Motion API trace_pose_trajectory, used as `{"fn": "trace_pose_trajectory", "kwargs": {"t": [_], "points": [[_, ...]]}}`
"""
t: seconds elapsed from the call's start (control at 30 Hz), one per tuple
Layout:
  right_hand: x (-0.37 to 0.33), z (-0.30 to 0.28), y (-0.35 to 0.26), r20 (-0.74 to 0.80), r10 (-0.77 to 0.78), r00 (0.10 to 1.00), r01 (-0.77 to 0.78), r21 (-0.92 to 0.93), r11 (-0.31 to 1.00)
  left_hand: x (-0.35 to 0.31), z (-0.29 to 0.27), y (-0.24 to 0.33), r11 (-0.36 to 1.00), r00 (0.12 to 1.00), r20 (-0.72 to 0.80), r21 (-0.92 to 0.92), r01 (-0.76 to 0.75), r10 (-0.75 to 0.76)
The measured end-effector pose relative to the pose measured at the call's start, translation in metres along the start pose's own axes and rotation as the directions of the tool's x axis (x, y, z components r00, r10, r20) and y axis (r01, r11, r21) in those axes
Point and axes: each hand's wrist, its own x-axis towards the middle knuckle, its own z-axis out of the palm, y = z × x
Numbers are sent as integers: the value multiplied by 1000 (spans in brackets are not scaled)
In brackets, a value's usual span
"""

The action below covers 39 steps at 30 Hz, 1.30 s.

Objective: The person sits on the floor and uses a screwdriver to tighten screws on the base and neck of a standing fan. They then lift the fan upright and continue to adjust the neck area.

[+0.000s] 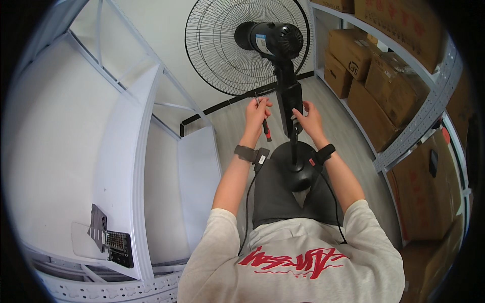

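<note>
A black pedestal fan (287,93) stands in front of me, its round wire grille toward the far wall and its motor housing (283,41) toward me. My left hand (257,115) is closed round a screwdriver (267,131); the black and red handle hangs below the fingers and the metal shaft points up past them. Against the right side of the fan's long control box, my right hand (309,120) grips with thumb and fingers. Whether a small part sits between those fingertips cannot be made out. The fan's round base (295,177) rests between my legs.
Cardboard boxes (376,113) fill the metal rack on the right. At left stands a white shelf unit (121,166), with a small tool kit of bits (118,247) and a dark pouch (98,227) on it. Cables (248,202) run from both wristbands along my arms.
</note>
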Motion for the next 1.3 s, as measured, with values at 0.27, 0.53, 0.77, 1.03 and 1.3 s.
{"fn": "trace_pose_trajectory", "kwargs": {"t": [0.27, 0.53, 0.77, 1.03, 1.3], "points": [[21, 46, -28, -123, -150, 981, 140, -87, 986, 28, -5, 26, 976, 988, -4, 157, -151, 153], [41, 74, -33, -228, -54, 972, 34, -91, 995, 68, 11, 39, 924, 970, 28, 299, -237, 240], [55, 63, -38, -135, 74, 988, -74, 4, 997, 92, 34, 89, 766, 850, 36, 414, -492, 526], [97, 35, -13, 64, 73, 995, -72, -8, 997, 124, 65, 175, 666, 840, 225, 523, -532, 494], [165, -1, -1, 405, 67, 912, -104, 70, 992, 128, 97, 199, 772, 954, 223, 563, -294, 201]]}}
